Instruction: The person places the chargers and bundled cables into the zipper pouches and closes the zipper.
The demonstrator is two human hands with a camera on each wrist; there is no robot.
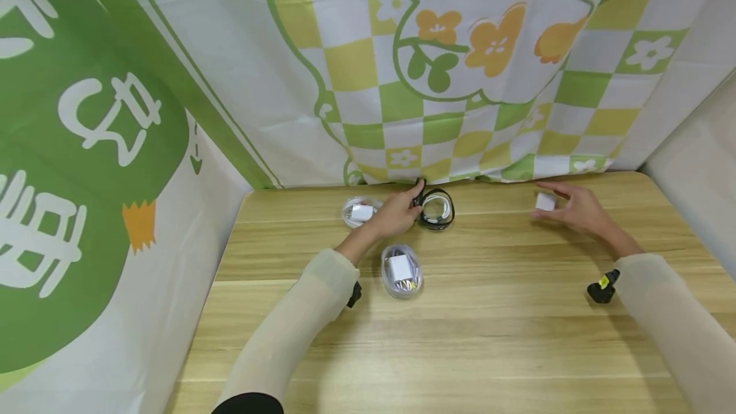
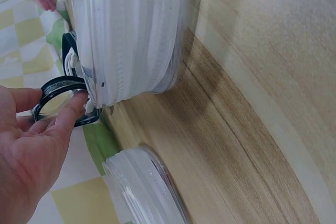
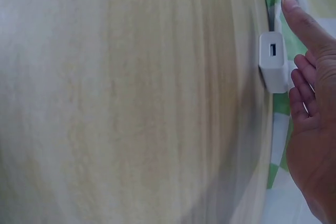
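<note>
At the back of the table lies a small round case (image 1: 437, 209) with a black rim and a coiled white cable inside. My left hand (image 1: 397, 213) pinches the black rim (image 2: 63, 83) of this case between thumb and fingers, and it stands tilted up in the left wrist view. Towards the back right sits a white USB charger plug (image 1: 545, 202), its port (image 3: 273, 50) facing the right wrist camera. Thumb and fingers of my right hand (image 1: 581, 209) are spread to either side of the charger, with the thumb apart from it in the right wrist view.
A clear oval case (image 1: 401, 271) holding a white charger and cable lies in front of my left hand. Another clear case (image 1: 352, 222) with a white charger is left of that hand. A patterned cloth (image 1: 402, 114) hangs along the table's back edge.
</note>
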